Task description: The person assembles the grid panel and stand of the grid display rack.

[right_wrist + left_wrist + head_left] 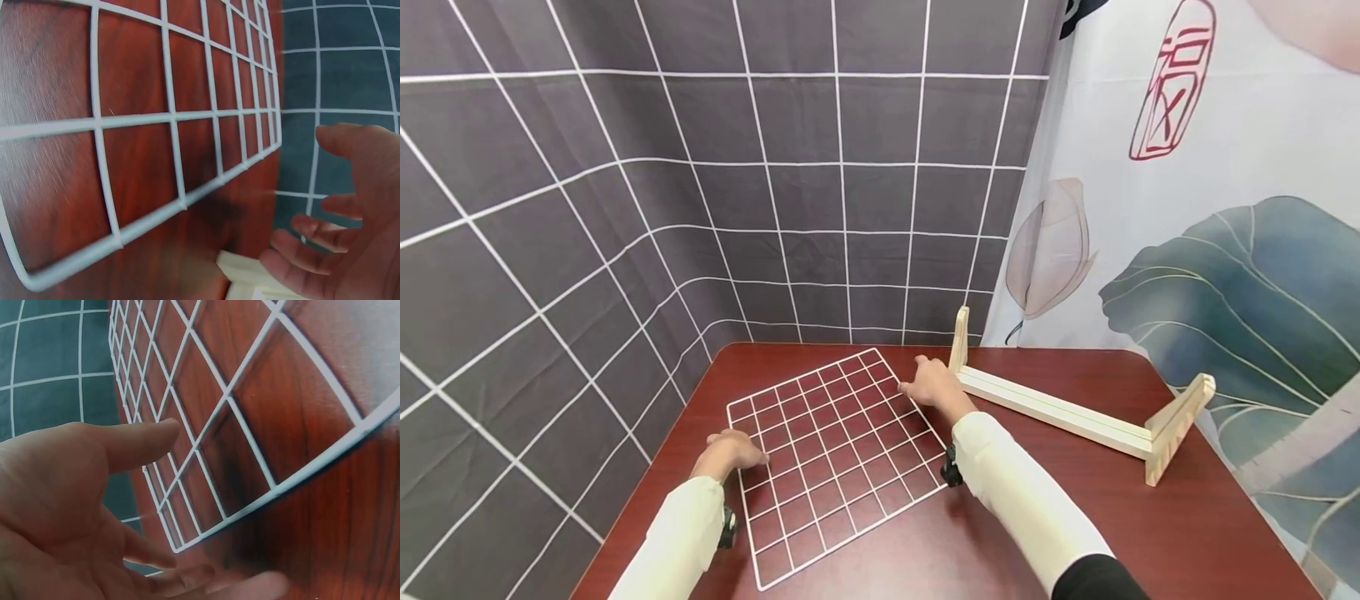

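A white wire grid panel (825, 552) lies at a slant on the dark red table, between my two hands. My left hand (730, 454) is at the panel's left edge. In the left wrist view, the thumb of this hand (81, 481) stretches toward the grid wires (275, 489) while the loosely bent fingers stay outside the rim. Beside the panel's far right edge is my right hand (936, 389). Seen from the right wrist, that hand (369, 212) has its fingers spread and apart from the grid rim (182, 204), with nothing in them.
A pale wooden stand (1060, 414), a long crossbar between two end pieces, sits on the table (1052, 533) to the right, close to my right hand. Behind rises a grey curtain (880, 200) with white lines. A white printed curtain (1097, 92) hangs at the right.
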Demonstrator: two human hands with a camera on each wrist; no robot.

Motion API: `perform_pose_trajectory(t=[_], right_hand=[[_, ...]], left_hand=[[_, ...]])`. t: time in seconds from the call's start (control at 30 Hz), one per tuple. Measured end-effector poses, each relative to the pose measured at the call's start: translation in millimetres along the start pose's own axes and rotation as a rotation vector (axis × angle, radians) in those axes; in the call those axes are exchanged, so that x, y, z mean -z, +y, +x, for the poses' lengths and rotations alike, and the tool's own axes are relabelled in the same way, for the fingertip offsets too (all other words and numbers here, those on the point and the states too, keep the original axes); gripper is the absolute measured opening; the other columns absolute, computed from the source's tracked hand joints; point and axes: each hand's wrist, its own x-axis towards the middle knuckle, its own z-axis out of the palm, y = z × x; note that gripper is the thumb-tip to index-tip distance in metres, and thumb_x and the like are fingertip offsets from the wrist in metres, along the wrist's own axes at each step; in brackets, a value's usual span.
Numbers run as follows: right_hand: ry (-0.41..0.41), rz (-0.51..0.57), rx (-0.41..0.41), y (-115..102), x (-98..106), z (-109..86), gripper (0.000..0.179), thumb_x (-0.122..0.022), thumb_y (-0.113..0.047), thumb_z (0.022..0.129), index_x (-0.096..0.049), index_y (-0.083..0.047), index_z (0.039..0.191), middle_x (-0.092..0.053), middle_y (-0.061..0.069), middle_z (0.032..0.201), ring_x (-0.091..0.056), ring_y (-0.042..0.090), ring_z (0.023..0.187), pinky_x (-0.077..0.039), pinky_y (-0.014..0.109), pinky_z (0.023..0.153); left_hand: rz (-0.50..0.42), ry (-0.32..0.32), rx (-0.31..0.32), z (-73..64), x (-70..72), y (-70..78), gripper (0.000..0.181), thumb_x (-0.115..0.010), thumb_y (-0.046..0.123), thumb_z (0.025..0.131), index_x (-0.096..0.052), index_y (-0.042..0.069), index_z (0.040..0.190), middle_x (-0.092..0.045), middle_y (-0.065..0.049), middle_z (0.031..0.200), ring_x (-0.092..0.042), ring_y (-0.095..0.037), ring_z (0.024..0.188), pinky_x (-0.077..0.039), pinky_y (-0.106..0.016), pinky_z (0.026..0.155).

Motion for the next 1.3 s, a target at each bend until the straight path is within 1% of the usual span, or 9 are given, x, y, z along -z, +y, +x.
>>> perform_pose_trajectory(t=[0.13,0.23,0.33,0.47,0.73,0.83,0.97,1.17,1.3], right_hand=[[-0.042,0.013,-0.053,-1.4,-13.2,-0.2,0.076,-0.069,-0.045,0.091,-0.046,-0.001,0.148,-0.054,0.029,0.14,-0.06,0.043,0.123,-0.051,0.056,0.101],[-0.067,0.014,-0.084,-1.9,-21.2,-1.5,0.076,-0.071,-0.048,0.089,-0.048,-0.001,0.145,-0.053,0.029,0.136,-0.062,0.043,0.116,-0.052,0.057,0.098],[-0.099,0.019,-0.107,-2.7,-28.5,-4.1,0.075,-0.072,-0.049,0.088,-0.05,-0.001,0.142,-0.052,0.029,0.135,-0.062,0.042,0.113,-0.053,0.056,0.097],[-0.132,-0.016,-0.107,-5.0,-36.9,-6.8,0.074,-0.071,-0.049,0.089,-0.051,0.001,0.14,-0.052,0.029,0.134,-0.061,0.041,0.111,-0.054,0.052,0.096],[-0.142,0.045,-0.167,-12.0,-52.2,-6.7,0.074,-0.076,-0.046,0.085,-0.053,0.002,0.136,-0.049,0.031,0.129,-0.06,0.047,0.108,-0.055,0.057,0.092],[-0.14,0.07,-0.219,-12.7,-56.8,-6.4,0.074,-0.079,-0.043,0.083,-0.051,0.002,0.135,-0.049,0.031,0.126,-0.059,0.05,0.107,-0.055,0.06,0.088],[-0.139,0.073,-0.249,-13.3,-58.5,-5.0,0.078,-0.082,-0.042,0.082,-0.048,0.002,0.136,-0.052,0.032,0.124,-0.059,0.05,0.107,-0.055,0.061,0.087],[-0.128,0.078,-0.238,-15.2,-55.1,-0.2,0.081,-0.083,-0.042,0.079,-0.046,0.001,0.137,-0.055,0.032,0.12,-0.062,0.048,0.104,-0.056,0.06,0.086],[-0.117,0.075,-0.221,-12.8,-50.9,2.3,0.078,-0.082,-0.04,0.08,-0.048,0.003,0.134,-0.053,0.032,0.12,-0.062,0.046,0.104,-0.056,0.058,0.09]], left_hand=[[-0.053,-0.003,0.012,-5.0,-4.0,0.8,0.059,-0.068,0.041,0.089,-0.065,-0.013,0.114,-0.061,-0.035,0.116,-0.054,-0.046,0.108,-0.05,-0.056,0.097],[-0.207,-0.026,0.065,-8.1,-8.4,2.0,0.056,-0.07,0.037,0.09,-0.062,-0.01,0.118,-0.052,-0.04,0.122,-0.057,-0.048,0.106,-0.059,-0.054,0.079],[-0.352,-0.036,0.124,-10.2,-14.1,3.5,0.051,-0.072,0.033,0.09,-0.059,-0.007,0.118,-0.042,-0.045,0.123,-0.06,-0.051,0.099,-0.061,-0.051,0.059],[-0.39,-0.031,0.157,-11.5,-21.6,4.4,0.046,-0.072,0.031,0.09,-0.059,-0.006,0.114,-0.041,-0.044,0.122,-0.061,-0.049,0.093,-0.061,-0.046,0.054],[-0.351,-0.01,0.131,-9.2,-31.1,7.8,0.057,-0.074,0.028,0.089,-0.053,-0.017,0.118,-0.027,-0.056,0.132,-0.068,-0.046,0.066,-0.061,-0.042,0.054],[-0.274,0.005,0.121,-7.3,-32.9,11.4,0.062,-0.077,0.032,0.087,-0.055,-0.018,0.116,-0.035,-0.054,0.13,-0.067,-0.046,0.07,-0.061,-0.041,0.053],[-0.213,0.034,0.142,-5.5,-33.1,15.3,0.059,-0.079,0.035,0.085,-0.061,-0.016,0.107,-0.046,-0.047,0.114,-0.067,-0.05,0.076,-0.061,-0.04,0.053],[-0.212,0.072,0.181,-6.8,-30.4,16.4,0.051,-0.08,0.034,0.082,-0.066,-0.011,0.103,-0.049,-0.033,0.098,-0.059,-0.044,0.09,-0.059,-0.049,0.076],[-0.183,0.095,0.159,-4.6,-27.8,16.4,0.045,-0.077,0.031,0.08,-0.068,-0.008,0.101,-0.055,-0.03,0.099,-0.054,-0.04,0.093,-0.056,-0.052,0.082]])
